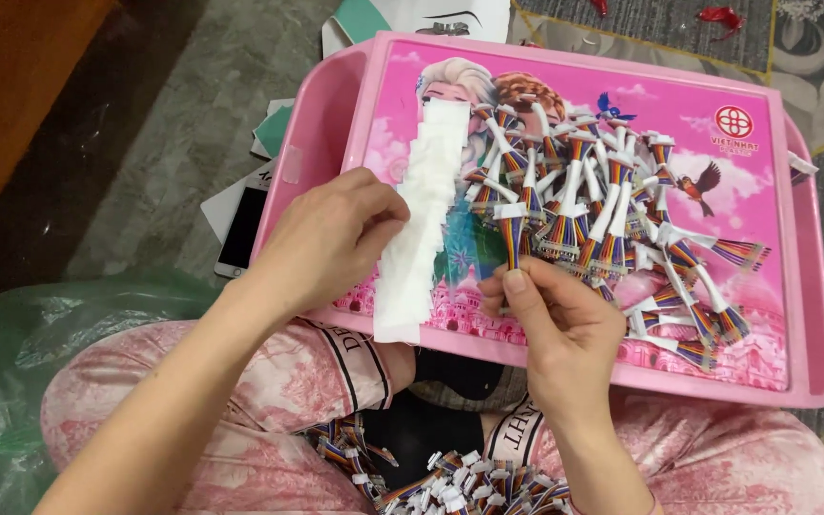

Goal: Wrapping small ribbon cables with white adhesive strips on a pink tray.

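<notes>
Two hands are at work over the pink lap tray (803,286) on my screen. I see the left hand (336,238) near the tray's left edge, fingers pinched together on the strip of white labels (423,210) that runs from the tray's middle down to its near edge. The right hand (555,324) sits at the near edge, thumb and fingers clamped on one rainbow ribbon cable (511,234), held upright. Just beyond, a pile of tagged cables (612,200) covers the tray's right half.

Left hand (336,238) fingers curled, pinching; right hand (555,319) fingers pinched.
</notes>
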